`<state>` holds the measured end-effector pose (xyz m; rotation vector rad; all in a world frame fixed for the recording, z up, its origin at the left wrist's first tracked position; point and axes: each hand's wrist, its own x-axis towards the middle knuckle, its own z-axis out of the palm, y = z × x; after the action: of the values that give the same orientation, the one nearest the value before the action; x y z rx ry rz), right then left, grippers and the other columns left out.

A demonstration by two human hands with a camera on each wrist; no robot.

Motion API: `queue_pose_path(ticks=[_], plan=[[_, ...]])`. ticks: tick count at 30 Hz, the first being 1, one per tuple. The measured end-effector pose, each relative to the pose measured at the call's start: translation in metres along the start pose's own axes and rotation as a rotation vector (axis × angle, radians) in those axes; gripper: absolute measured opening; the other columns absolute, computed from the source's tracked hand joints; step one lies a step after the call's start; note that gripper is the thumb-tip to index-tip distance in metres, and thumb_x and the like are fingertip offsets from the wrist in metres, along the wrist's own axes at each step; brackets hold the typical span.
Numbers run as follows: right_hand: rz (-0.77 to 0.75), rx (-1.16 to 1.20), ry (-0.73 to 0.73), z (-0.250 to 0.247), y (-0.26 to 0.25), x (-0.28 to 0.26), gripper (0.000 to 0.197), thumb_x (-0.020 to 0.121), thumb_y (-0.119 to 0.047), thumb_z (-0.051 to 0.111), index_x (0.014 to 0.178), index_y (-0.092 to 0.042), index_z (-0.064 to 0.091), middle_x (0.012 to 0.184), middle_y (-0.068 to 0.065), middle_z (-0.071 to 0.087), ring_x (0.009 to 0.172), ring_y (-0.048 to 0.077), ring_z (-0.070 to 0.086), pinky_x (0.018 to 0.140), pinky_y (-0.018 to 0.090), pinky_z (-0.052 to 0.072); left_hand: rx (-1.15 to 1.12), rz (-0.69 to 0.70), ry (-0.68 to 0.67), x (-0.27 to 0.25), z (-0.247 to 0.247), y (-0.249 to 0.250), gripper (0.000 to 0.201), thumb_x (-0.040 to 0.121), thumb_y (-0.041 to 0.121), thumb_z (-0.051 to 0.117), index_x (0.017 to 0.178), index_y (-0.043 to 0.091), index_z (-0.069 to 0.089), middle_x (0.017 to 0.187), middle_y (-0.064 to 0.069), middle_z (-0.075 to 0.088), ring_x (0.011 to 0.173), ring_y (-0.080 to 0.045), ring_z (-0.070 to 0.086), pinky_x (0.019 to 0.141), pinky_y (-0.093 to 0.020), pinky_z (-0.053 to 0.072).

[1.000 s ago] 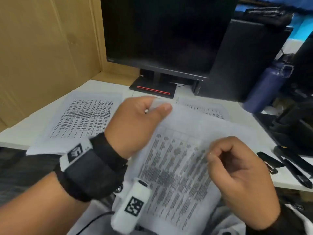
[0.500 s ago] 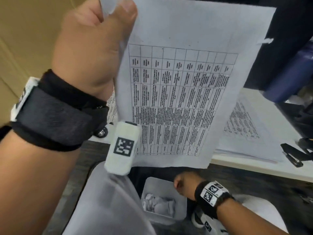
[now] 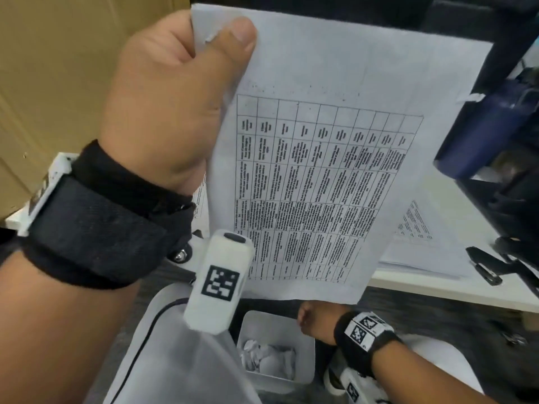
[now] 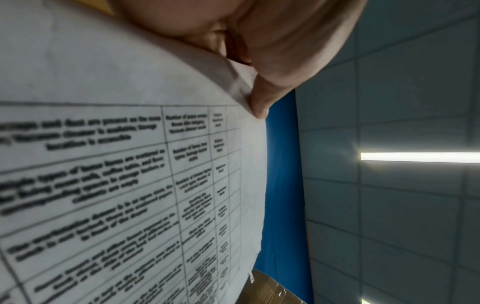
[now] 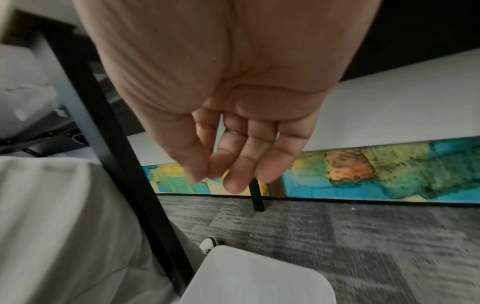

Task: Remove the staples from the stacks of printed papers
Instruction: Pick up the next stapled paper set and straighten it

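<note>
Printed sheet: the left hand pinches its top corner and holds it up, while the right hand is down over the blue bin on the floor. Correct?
Not quite: the head view shows the bin under the right hand is white, not blue. The left hand does pinch the printed sheet at its top corner.

The big sheet of paper (image 3: 335, 158) hangs upright in front of the table (image 3: 437, 290) and blocks most of the way to it. The left hand (image 3: 169, 106) pinches its top corner. Past the sheet's right edge there is a gap. A flat pile of papers (image 3: 420, 243) lies on the table there, with a black tool (image 3: 484, 268) beside it and a blue bottle (image 3: 478, 126) just behind. Under the table edge there is open room. The right hand (image 3: 313, 317) hangs there over a small white bin (image 3: 306, 371) with crumpled paper in it. Dark table legs (image 5: 109, 127) stand near it, with bare carpet (image 5: 363, 236) beyond.
</note>
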<state>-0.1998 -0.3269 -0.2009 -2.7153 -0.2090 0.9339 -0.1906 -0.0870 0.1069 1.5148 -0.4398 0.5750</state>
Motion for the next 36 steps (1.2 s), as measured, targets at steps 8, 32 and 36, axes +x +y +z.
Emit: queue_pose_path(ticks=[8,32,36], plan=[[-0.117,0.194,-0.042,-0.071,-0.035,-0.136,0.013,0.09,-0.033,0.064,0.098,-0.029,0.074,0.084,-0.011,0.071,0.077,-0.006,0.064,0.072,0.006,0.045,-0.249,-0.145,-0.017,0.002,0.004,-0.008,0.016,0.101,0.016,0.059,0.092,0.02,0.072,0.089,-0.003,0.081,0.085,-0.022,0.078,0.073,-0.038,0.062],[-0.22,1.175,0.9,-0.143,0.004,-0.171,0.025,0.098,-0.005,0.057,0.11,-0.021,0.072,0.106,-0.002,0.078,0.102,0.017,0.073,0.101,0.048,0.049,-0.256,-0.654,-0.098,-0.044,0.056,-0.076,0.019,0.098,0.021,0.059,0.107,0.015,0.075,0.106,-0.011,0.08,0.097,-0.027,0.077,0.089,-0.044,0.054],[-0.145,1.289,0.999,-0.152,0.016,-0.172,0.026,0.1,-0.01,0.055,0.111,-0.025,0.073,0.108,-0.004,0.078,0.107,0.022,0.072,0.105,0.054,0.045,-0.161,-0.794,-0.407,-0.059,0.061,-0.09,0.042,0.072,0.033,0.083,0.113,0.025,0.077,0.116,-0.006,0.078,0.11,-0.029,0.073,0.106,-0.052,0.05]])
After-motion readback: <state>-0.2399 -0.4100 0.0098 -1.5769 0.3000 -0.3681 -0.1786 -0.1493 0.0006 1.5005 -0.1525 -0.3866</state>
